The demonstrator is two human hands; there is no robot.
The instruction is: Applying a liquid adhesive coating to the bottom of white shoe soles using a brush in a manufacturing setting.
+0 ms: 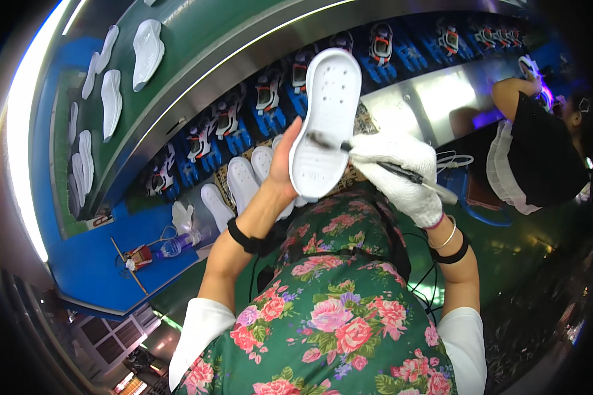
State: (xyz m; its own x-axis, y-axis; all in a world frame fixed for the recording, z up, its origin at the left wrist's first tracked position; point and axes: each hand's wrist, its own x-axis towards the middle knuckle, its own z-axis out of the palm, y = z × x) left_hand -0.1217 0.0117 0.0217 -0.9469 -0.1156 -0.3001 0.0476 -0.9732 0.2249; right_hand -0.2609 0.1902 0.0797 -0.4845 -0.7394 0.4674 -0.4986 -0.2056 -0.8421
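My bare left hand (283, 164) grips a white shoe sole (334, 76) by its left edge, holding it up with its inner face toward me. Small holes dot the wide end of the sole, and a raised rim runs around it. My right hand (396, 168), in a white knitted glove, is closed around a dark-handled brush (323, 140). The brush's dark, blurred tip lies over the middle of the sole's inner face; whether it touches cannot be made out. Behind my left wrist stand several more white soles (242, 181), partly hidden by my arm.
Beyond the sole curves a line of blue fixtures with clamps (268, 92). White soles (112, 102) lie on a green belt (178, 49) at upper left. A blue table (85, 257) holds a plastic bottle (171, 247). At right, another person (537, 151) sits by the metal line edge.
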